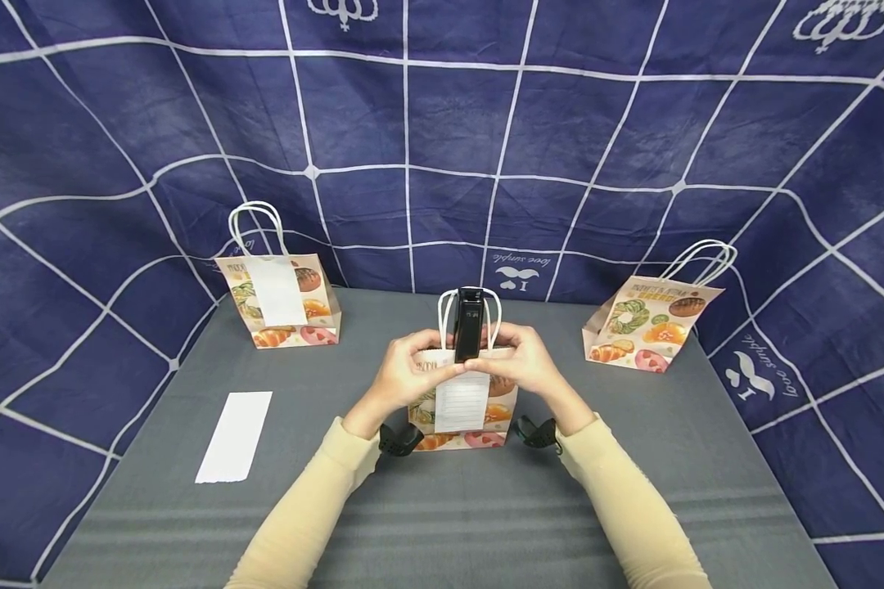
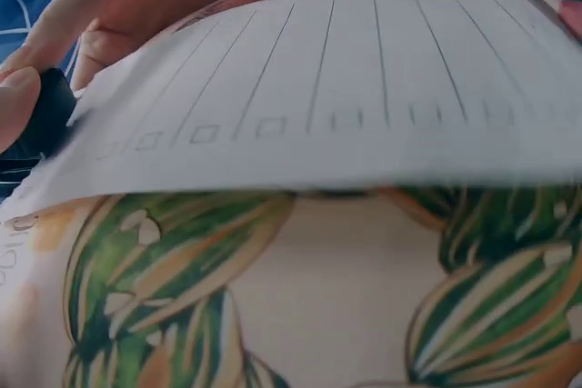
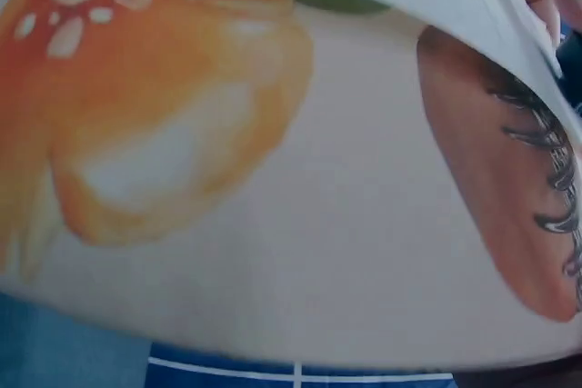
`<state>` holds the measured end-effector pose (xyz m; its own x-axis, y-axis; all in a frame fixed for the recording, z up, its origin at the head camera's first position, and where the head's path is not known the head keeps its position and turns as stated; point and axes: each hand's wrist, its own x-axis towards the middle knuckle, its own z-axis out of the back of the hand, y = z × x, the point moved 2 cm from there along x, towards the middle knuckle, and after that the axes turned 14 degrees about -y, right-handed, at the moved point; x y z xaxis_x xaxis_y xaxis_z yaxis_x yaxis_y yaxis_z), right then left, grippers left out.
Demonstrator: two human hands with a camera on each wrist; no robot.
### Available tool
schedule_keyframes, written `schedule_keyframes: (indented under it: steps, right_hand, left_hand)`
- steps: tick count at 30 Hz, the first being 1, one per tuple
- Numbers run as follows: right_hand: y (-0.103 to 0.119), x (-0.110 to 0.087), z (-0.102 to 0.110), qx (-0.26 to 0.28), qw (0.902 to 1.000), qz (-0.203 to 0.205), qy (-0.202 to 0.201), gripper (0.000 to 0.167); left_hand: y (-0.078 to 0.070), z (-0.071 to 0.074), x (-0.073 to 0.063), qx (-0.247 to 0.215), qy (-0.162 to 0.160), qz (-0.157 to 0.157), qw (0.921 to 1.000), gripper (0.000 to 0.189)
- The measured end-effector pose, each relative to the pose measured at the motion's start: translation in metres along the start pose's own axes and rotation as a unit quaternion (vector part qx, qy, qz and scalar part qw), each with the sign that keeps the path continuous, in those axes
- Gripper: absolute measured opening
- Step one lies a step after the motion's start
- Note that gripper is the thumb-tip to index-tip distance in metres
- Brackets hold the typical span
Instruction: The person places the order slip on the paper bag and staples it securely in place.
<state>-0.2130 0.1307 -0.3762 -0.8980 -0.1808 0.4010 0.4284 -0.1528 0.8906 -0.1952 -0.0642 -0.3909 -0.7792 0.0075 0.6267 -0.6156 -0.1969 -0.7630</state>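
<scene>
A black stapler (image 1: 469, 323) stands on end at the top edge of the middle paper bag (image 1: 502, 409), between its white rope handles. My left hand (image 1: 405, 366) and right hand (image 1: 534, 360) hold it from both sides, thumbs meeting at its lower end, other fingers partly hidden behind the bag. Under the thumbs, a white slip (image 1: 462, 405) printed with lines hangs over the bag's front. Seen close in the left wrist view, the slip (image 2: 364, 70) lies against the bag beside the stapler's dark end (image 2: 50, 120). Bread pictures on the bag (image 3: 355, 179) fill the right wrist view.
At the back left stands a similar bag (image 1: 320, 303) with a white slip (image 1: 278, 290) on its front. Another bag (image 1: 648, 327) leans at the back right. A blank white slip (image 1: 234, 438) lies on the grey table (image 1: 471, 523) to the left. A blue checked cloth (image 1: 457, 123) hangs behind.
</scene>
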Motion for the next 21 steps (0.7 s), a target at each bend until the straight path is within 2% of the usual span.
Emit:
schedule_keyframes:
  steps: [4,11,16,21]
  right_hand:
    - [0.001,-0.002,0.0,0.0,1.0,-0.001,0.0,0.032]
    - [0.005,-0.002,0.002,-0.018,0.9998,0.005,0.001,0.039]
    - [0.006,-0.002,0.003,-0.016,0.9998,0.005,0.008,0.044]
    - [0.008,-0.002,0.004,-0.018,0.9997,0.014,0.006,0.045]
  left_hand:
    - [-0.005,0.002,0.001,-0.003,0.011,0.011,0.9999,0.03]
    - [-0.036,0.01,0.007,-0.032,0.037,0.012,0.9987,0.033]
    - [-0.039,0.013,0.011,-0.018,0.044,0.026,0.9985,0.039]
    - [-0.041,0.015,0.014,-0.006,0.045,0.015,0.9989,0.042]
